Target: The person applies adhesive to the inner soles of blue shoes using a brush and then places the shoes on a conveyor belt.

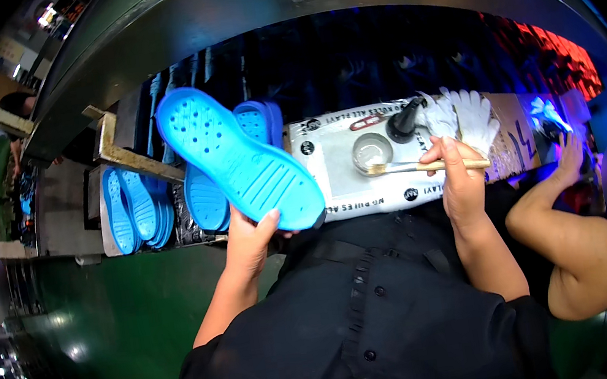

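My left hand [255,238] grips the heel end of a bright blue shoe sole [239,163], thumb on its face. Round holes dot the sole's wider end, and grooves run across its lower part. In my right hand [459,177] is a wooden-handled brush [423,166], pinched between thumb and fingers. Its bristle end is at the rim of a small round bowl [372,151], which appears to hold clear liquid. The bowl stands on a white printed sheet [342,192]. Beside it are a black bottle [405,121] with a pointed shape and a small red-handled tool [366,122].
White gloves [469,118] lie right of the bottle. Stacked blue soles [139,207] stand at the left, with more [205,198] behind the held one. A metal bar [135,159] juts in at left. Another person's arm [566,231] works close on the right.
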### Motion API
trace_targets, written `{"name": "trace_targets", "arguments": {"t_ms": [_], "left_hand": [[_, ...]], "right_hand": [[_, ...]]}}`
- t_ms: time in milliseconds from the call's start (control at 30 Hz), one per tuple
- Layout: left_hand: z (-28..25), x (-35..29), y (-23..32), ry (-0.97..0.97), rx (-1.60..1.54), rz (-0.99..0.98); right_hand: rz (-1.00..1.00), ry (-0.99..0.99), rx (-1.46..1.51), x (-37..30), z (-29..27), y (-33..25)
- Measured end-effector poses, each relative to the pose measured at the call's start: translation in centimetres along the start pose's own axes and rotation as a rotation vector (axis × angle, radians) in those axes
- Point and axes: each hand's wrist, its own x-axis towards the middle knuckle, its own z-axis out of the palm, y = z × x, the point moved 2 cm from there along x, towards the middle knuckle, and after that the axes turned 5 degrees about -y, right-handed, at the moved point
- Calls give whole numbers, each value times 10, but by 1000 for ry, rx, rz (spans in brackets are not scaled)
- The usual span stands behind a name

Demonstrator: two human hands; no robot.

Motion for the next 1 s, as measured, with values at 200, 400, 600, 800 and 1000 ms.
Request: {"name": "trace_targets", "arguments": {"t_ms": [200,400,600,800,1000], "left_hand": [[52,21,0,41,314,265],[66,27,-4,-19,500,521],[64,29,-5,-35,703,739],[64,29,-8,-48,790,781],[67,30,-2,-77,806,817]], "right_hand": [[-476,-230,-463,-4,14,-40],[-530,-236,-573,-12,24,-33],[-519,-217,-646,-11,21,-33],[-500,-246,-624,-8,24,-33],[-491,-261,-673,-8,19,-27]]}}
